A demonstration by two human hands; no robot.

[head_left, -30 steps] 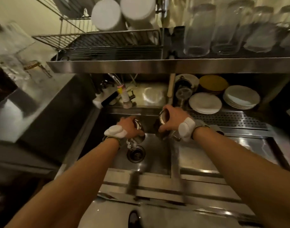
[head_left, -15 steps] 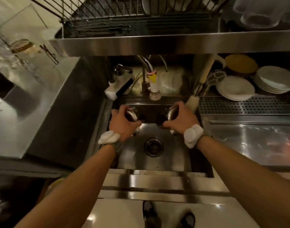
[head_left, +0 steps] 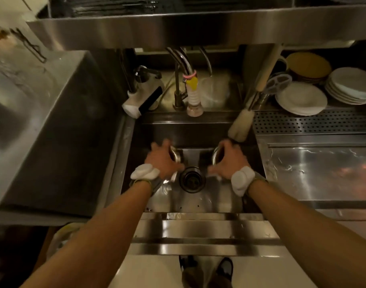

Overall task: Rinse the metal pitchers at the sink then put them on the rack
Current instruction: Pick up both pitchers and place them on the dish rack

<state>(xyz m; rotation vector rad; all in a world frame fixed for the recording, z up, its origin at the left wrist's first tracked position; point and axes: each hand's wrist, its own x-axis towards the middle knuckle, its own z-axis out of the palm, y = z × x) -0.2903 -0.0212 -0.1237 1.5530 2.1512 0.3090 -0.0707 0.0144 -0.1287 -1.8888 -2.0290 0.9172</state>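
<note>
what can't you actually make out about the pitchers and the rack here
- Head view, left pitcher: the left hand covers all but a bit of rim.
- Head view, right pitcher: the right hand covers its body; the inside is too dark.
- Head view, rack: blurred and cut off by the top edge; free space cannot be told.

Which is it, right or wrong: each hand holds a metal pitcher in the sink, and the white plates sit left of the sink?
Wrong on one point: the head view shows the white plates right of the sink. The left hand and right hand do hold the left pitcher and right pitcher in it.
</note>
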